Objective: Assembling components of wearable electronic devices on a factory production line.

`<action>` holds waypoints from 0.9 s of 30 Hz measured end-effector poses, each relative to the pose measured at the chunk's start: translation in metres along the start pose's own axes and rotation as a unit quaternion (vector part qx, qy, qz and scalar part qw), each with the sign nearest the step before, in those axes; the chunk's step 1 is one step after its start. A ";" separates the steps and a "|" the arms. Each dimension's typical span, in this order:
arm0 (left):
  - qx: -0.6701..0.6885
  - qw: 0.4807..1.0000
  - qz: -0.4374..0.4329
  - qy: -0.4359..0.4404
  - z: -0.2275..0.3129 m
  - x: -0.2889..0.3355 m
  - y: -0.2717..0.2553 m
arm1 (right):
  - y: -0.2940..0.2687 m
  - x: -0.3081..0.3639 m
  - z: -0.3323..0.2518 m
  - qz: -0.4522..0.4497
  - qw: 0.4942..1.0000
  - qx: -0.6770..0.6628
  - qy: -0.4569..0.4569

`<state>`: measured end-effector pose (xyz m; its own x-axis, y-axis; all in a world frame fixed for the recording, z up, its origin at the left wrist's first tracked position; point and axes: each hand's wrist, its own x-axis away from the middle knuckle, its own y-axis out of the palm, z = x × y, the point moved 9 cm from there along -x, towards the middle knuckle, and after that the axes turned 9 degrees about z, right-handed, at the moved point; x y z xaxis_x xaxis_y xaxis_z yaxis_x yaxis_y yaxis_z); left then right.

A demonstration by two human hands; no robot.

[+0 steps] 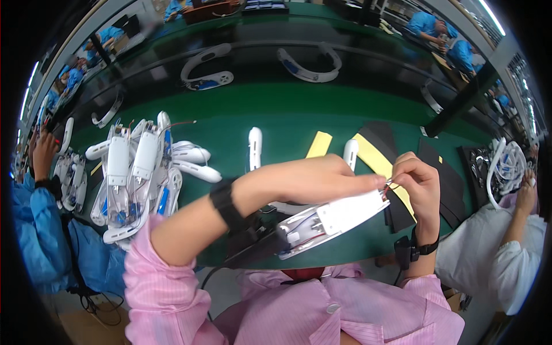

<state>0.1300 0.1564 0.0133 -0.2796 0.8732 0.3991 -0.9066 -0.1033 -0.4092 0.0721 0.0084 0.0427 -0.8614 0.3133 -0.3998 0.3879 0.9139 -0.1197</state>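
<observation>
1. Far left: a co-worker in a blue sleeve [34, 230] sits at the bench edge, one hand raised beside a small batch of white housings.
2. Left of centre: a pile of white curved housings [135, 172] lies on the green bench top [276, 115]; circuit parts and blue cells show inside the open ones.
3. Left hand [310, 179]: crosses over the work, black wrist strap on, fingertips pinched together at the right end of the white open housing [330, 221].
4. That housing lies tilted between both hands, just above the near bench edge, a thin red wire [392, 185] coming off its right tip.
5. Right hand [417, 187]: thumb and forefinger closed narrowly on the wire end, touching the left fingertips.
6. Behind the hands: two white upright pieces, yellow strips [319, 144] and black foam sheets [437, 172] lying flat.
7. Far bench: two white neckband-shaped units [207, 66] on a dark belt.
8. Right edge: a person in white [506, 253] with a heap of white bands.
</observation>
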 end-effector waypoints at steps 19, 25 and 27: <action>0.048 0.951 0.262 0.160 0.064 0.104 0.050 | 0.043 0.040 -0.172 -0.040 0.919 0.184 -0.347; -0.115 0.759 0.541 0.344 0.036 0.089 0.013 | 0.077 0.028 -0.088 0.043 0.976 -0.203 0.057; 0.004 0.679 0.617 0.398 0.022 0.087 -0.001 | 0.090 0.032 -0.064 0.036 0.964 -0.236 0.118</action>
<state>0.0998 0.2222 0.0671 -0.5715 0.1002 -0.8145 -0.1392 -0.9900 -0.0241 0.0586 0.1172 0.0769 -0.9105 0.3787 -0.1662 0.3047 0.8859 0.3497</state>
